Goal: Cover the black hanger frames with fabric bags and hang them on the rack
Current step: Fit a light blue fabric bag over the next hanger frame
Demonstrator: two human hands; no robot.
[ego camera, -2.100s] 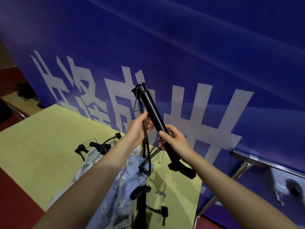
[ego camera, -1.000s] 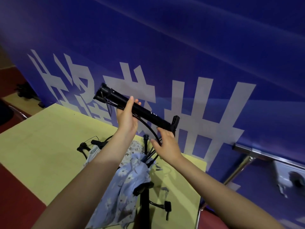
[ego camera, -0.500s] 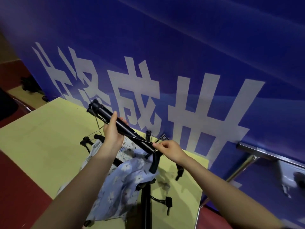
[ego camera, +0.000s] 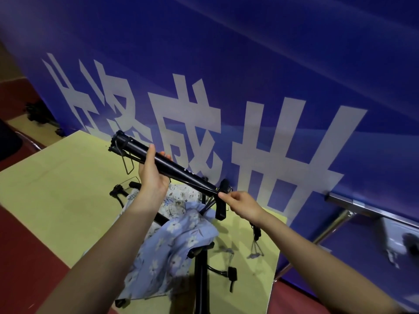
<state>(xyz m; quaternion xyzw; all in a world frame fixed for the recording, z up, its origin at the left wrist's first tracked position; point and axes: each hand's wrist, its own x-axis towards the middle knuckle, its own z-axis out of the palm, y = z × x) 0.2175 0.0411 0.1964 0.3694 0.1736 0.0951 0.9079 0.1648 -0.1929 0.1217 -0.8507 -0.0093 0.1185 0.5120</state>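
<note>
A black folded hanger frame, a tube with wire loops at its far end, slants from upper left to lower right above the table. My left hand grips the tube near its middle. My right hand pinches the frame's lower right end beside a black clip piece. Below them a blue floral fabric bag is draped over the black rack pole and another frame.
The yellow-green table lies under everything, with black clips and wire pieces on it. A blue banner wall with white characters stands right behind. A metal rail and red floor flank the table.
The hanger frame swung from nearly upright down to a low slant. My left hand slid along the tube; my right hand moved to pinch its lower end.
</note>
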